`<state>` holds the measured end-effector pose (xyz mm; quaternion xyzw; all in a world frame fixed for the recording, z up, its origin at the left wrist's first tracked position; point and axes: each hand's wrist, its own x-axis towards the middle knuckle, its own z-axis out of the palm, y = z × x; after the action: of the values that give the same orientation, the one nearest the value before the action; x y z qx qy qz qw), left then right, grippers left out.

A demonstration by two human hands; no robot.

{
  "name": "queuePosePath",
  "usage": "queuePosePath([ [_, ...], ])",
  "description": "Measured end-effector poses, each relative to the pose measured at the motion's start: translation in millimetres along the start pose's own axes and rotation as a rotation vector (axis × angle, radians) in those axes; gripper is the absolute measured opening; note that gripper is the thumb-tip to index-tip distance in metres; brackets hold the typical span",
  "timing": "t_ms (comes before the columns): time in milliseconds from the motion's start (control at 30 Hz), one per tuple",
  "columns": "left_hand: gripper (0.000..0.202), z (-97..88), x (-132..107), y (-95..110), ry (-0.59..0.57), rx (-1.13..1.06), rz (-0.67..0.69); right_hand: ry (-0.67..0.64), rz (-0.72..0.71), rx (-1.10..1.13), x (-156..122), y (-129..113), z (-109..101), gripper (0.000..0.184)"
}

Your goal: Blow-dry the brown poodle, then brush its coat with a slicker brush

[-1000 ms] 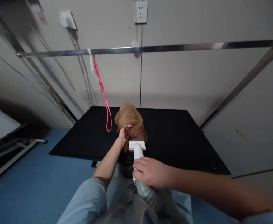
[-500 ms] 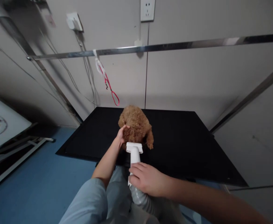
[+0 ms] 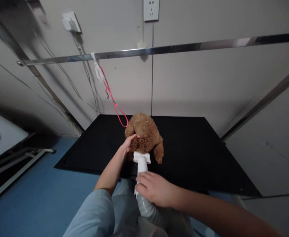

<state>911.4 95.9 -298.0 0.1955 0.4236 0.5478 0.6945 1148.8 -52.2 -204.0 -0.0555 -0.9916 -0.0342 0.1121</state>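
Note:
A brown, curly-coated dog (image 3: 144,131) is on the black table, near its middle; which way its head faces is hard to make out. My left hand (image 3: 130,142) cups the near left side of the dog, thumb on the fur and the other fingers partly hidden. Wrapped round the handle of a white dryer nozzle (image 3: 142,161) is my right hand (image 3: 154,187). The wide, flat mouth of the nozzle points at the near side of the dog, very close to the fur. A grey ribbed hose (image 3: 148,210) runs from the handle down towards my body.
The black table (image 3: 196,154) stands against the wall. Over it runs a metal bar (image 3: 184,49) with a pink leash (image 3: 109,90) hanging down beside the dog. Cords drop from a plug (image 3: 71,23) on the wall. A white basin on a frame (image 3: 3,131) stands at left.
The leash loop now hangs lower in view, against the dog's left side. The dog's limb at right reaches further down. Both hands keep nearly the same places; the view has shifted slightly.

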Motion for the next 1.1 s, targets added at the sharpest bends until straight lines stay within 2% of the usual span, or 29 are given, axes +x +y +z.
queuePosePath([
  [100,0.028,-3.8,4.8,-2.4,-0.046,0.019,-0.001,0.038,0.050,-0.031,1.3,0.8,-1.5,0.017],
  [200,0.026,-5.0,8.1,-7.0,-0.017,-0.017,0.005,0.011,-0.002,0.058,1.2,2.0,-3.0,0.014],
  [333,0.028,-3.3,7.1,-10.0,0.004,0.024,0.040,0.072,0.089,0.002,-0.9,6.2,-2.0,0.016],
  [400,0.029,-2.6,5.5,-10.8,0.006,0.090,0.058,0.064,0.083,0.008,-1.9,8.7,-1.1,0.016],
  [533,0.024,-1.0,6.0,-13.0,0.039,0.211,0.238,0.083,0.088,0.012,-2.1,12.4,-1.2,0.016],
  [633,0.018,1.6,11.0,-12.3,0.026,0.268,0.293,0.058,0.073,0.075,-3.2,12.3,-2.2,0.017],
  [800,0.008,3.9,23.5,-4.7,0.052,0.321,0.277,0.087,0.154,0.131,-9.7,10.0,-1.5,0.022],
  [933,0.010,5.1,31.6,-1.9,0.019,0.352,0.247,0.041,0.125,0.235,-10.8,10.9,5.2,0.024],
  [1033,0.011,11.8,35.7,-5.6,-0.039,0.381,0.217,0.117,0.220,0.129,-8.4,13.6,9.7,0.023],
  [1100,0.013,20.0,39.2,-8.6,-0.100,0.411,0.193,0.116,0.214,0.122,-7.6,15.6,9.5,0.022],
])
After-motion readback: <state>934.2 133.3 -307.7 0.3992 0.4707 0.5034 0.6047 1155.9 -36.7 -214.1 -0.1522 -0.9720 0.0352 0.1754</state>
